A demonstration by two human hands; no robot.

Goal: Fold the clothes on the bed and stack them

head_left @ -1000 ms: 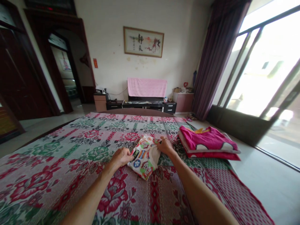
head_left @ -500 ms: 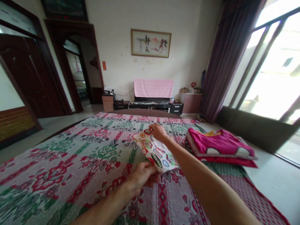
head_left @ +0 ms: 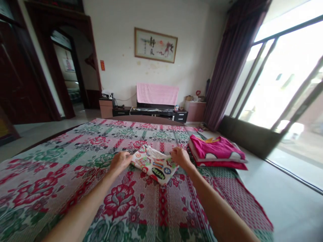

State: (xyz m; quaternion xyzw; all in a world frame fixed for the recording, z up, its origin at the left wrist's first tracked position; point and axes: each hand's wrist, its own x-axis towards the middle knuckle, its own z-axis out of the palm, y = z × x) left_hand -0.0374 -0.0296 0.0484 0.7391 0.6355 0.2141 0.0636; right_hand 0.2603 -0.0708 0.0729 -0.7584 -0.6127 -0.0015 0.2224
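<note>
From where I stand, a small white shirt (head_left: 151,164) printed with "DREAM" is on or just above a floral blanket (head_left: 63,183), between two bare hands. The left hand (head_left: 122,160) and right hand (head_left: 181,157) each have a pinching grip on opposite ends, probably to keep it spread evenly. The folded clothes stack (head_left: 219,163) sits to the right, seemingly clear of both arms.

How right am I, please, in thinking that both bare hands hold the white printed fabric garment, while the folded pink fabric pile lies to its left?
The side is wrong: the head view shows the folded pink fabric pile to the right of the white printed garment, held by the left hand and right hand.
</note>
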